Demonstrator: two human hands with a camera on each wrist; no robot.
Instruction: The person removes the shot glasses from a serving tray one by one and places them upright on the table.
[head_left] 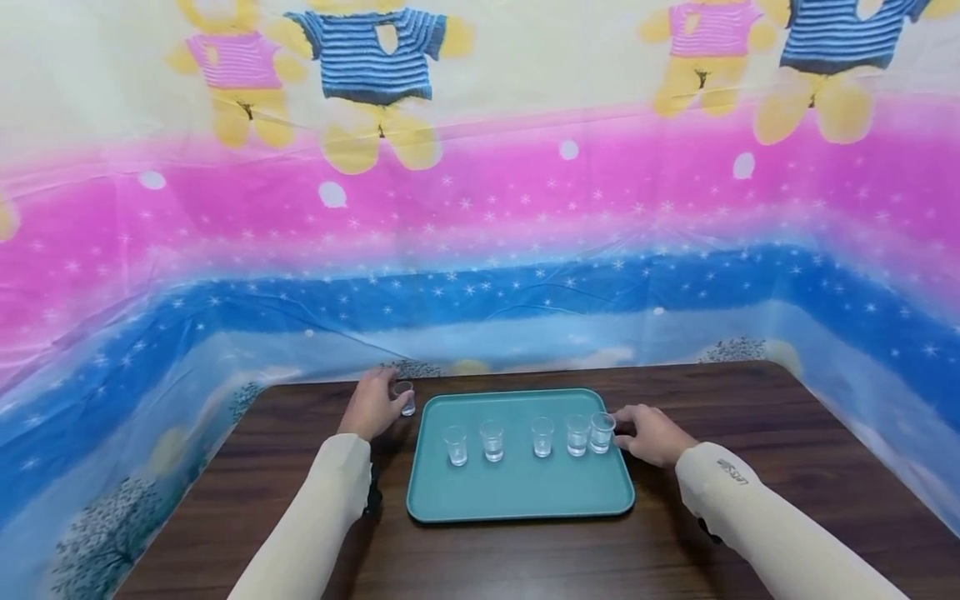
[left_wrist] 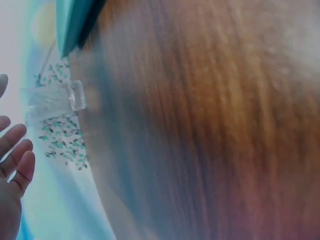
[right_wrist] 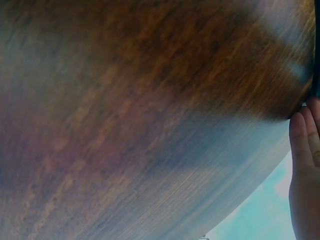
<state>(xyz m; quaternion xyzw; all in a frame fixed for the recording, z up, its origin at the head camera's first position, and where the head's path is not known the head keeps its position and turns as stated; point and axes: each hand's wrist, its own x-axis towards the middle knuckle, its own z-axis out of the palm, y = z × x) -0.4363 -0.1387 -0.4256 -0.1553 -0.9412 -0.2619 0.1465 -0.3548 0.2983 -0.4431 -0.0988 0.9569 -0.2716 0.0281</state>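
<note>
Beside the tray's left edge stands a small clear cup (head_left: pixel 407 398) on the wooden table. My left hand (head_left: pixel 372 406) is around its left side, thumb in front. In the left wrist view the fingers (left_wrist: pixel 22 165) are spread and look apart from that cup (left_wrist: pixel 52 100). At the tray's right edge my right hand (head_left: pixel 651 433) pinches another clear cup (head_left: pixel 602 433) between thumb and fingers. Clear liquid shows low in it. The right wrist view shows only part of this hand (right_wrist: pixel 305 170); its cup is hidden there.
A green tray (head_left: pixel 517 496) lies mid-table with a raised rim. On it several clear cups stand in a row, including a leftmost cup (head_left: pixel 456 447) and a middle cup (head_left: pixel 542 437). A printed cloth (head_left: pixel 480 292) hangs behind the wooden table (head_left: pixel 480 558).
</note>
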